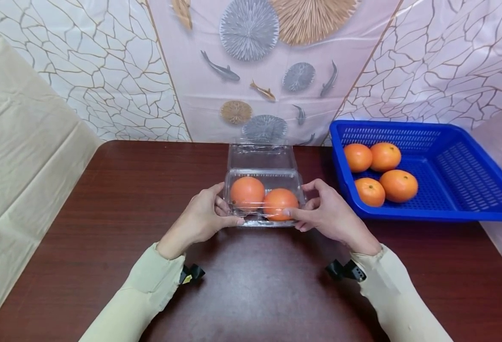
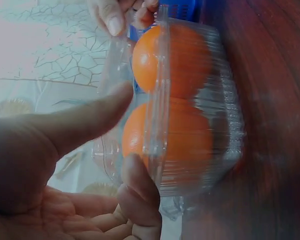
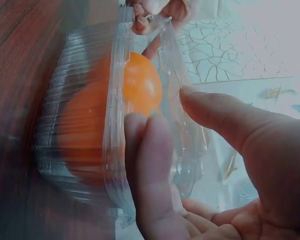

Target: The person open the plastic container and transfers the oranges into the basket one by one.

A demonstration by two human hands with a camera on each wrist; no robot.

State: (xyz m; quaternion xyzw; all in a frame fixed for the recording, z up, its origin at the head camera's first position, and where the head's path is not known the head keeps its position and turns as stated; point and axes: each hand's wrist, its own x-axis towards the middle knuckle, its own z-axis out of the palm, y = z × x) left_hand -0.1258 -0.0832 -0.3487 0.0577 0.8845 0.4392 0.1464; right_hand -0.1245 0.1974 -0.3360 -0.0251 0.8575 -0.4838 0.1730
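A clear plastic clamshell box (image 1: 269,179) with two oranges (image 1: 247,192) in it is held from both sides. My left hand (image 1: 203,213) grips its left side, thumb along the front edge and fingers at the side wall. On the opposite side, my right hand (image 1: 327,211) holds the box, its thumb overlapping the right orange (image 1: 280,197) in the head view. Both wrist views show the clear lid (image 3: 171,65) tilted above the oranges, with a gap between lid and box rim. Each thumb is at the lid, and fingertips meet the rim.
More clear plastic (image 1: 261,156) stands behind the box. To the right, a blue basket (image 1: 468,213) holds several oranges (image 1: 398,185). The dark wooden table (image 1: 251,294) ends at a patterned wall covering (image 1: 118,71) at the back.
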